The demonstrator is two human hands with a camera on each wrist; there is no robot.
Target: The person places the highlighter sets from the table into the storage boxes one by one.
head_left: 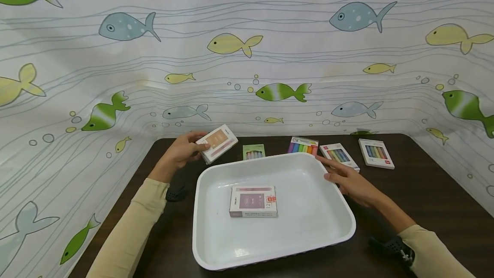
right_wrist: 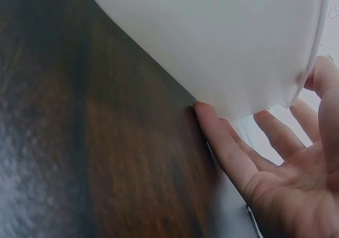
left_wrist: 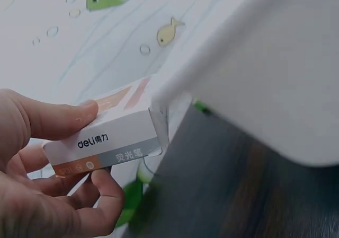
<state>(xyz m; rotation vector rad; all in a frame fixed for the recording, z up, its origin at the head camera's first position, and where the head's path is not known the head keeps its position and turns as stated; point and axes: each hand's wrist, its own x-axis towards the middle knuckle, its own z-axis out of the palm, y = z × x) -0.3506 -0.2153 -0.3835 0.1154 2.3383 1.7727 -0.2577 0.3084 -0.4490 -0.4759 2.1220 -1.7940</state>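
Observation:
My left hand pinches a small white highlighter box with an orange panel, thumb on top and fingers beneath. Held tilted, the box is just beyond the far left corner of a white rectangular tray. In the left wrist view, its side reads "deli". Within the tray lies a similar box with a purple panel. At the tray's far right corner is my right hand, its fingers spread. The right wrist view has the fingertips against the tray's outer wall and the thumb at its rim.
Behind the tray stands a green pack of colored sticks, partly hidden by the rim. Right of it are a rainbow-colored pack and two white boxes with colored sticks pictured. A fish-patterned sheet rises behind the dark table.

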